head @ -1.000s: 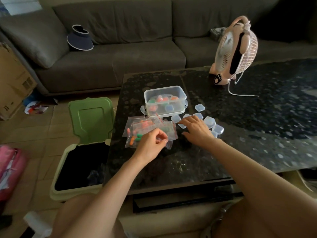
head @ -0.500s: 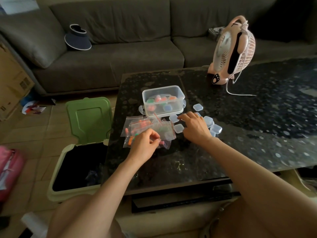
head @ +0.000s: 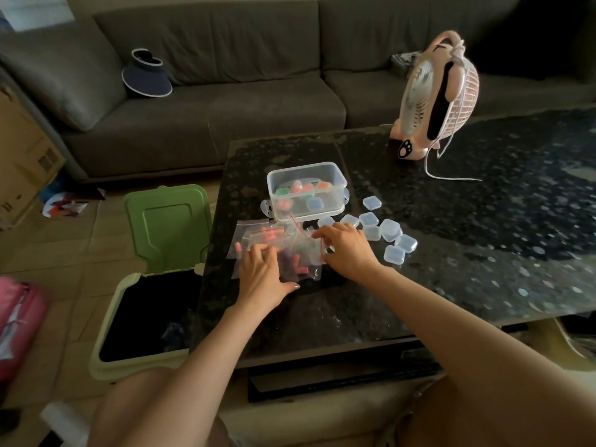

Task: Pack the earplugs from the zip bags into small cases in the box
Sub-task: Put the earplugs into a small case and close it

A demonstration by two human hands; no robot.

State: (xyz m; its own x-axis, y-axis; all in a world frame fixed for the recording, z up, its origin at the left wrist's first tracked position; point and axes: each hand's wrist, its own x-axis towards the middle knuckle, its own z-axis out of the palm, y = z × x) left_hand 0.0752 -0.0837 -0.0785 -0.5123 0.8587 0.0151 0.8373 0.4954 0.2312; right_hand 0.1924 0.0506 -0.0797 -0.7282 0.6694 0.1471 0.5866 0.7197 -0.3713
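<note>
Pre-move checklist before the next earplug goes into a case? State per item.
1. Left hand and right hand on the clear red-sealed zip bags: ok.
2. Firm grip on one bag: cannot tell.
3. A bag's seal open: cannot tell.
4. Empty small clear square cases beside right hand: ok.
5. Clear rectangular plastic box uncovered, filled cases inside: ok.

Head-worn view, forward and down over the table (head: pixel 451 269)
</note>
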